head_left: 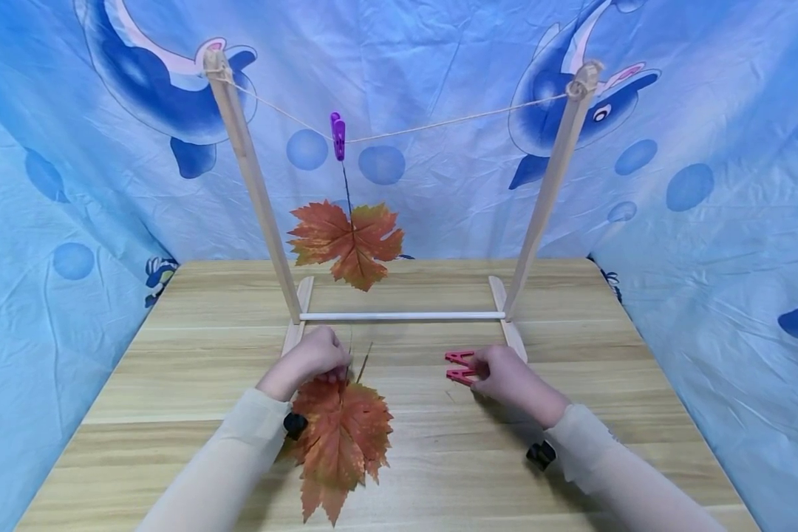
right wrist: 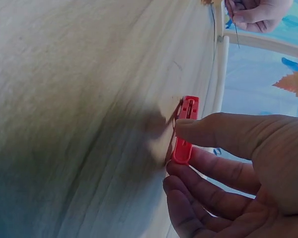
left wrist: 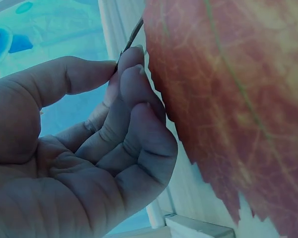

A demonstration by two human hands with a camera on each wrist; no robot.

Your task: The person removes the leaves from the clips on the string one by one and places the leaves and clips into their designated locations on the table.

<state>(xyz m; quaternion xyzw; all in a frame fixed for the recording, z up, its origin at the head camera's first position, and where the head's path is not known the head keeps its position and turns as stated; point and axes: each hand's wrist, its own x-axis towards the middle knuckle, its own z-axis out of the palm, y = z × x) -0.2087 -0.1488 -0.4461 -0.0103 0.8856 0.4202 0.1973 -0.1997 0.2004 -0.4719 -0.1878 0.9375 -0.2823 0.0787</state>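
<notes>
My left hand (head_left: 315, 355) pinches a thin dark leaf stem (left wrist: 134, 33) between thumb and forefinger. Its orange-red maple-like leaf (head_left: 346, 436) overlaps another leaf on the table, whose brown stem (head_left: 365, 363) pokes out beside the hand. Across the table, my right hand (head_left: 508, 377) has thumb and fingers around a red clothespin (right wrist: 186, 131), low over the wood. Two red clothespins show side by side at its fingertips in the head view, the nearer one (head_left: 462, 377) partly covered by the hand.
Behind the hands stands a wooden frame (head_left: 256, 177) with a white crossbar (head_left: 402, 316) at its base. A string (head_left: 452, 123) joins its post tops. From it a purple clothespin (head_left: 338, 137) holds a hanging orange leaf (head_left: 352, 244). Blue dolphin-print cloth (head_left: 432, 66) surrounds the table.
</notes>
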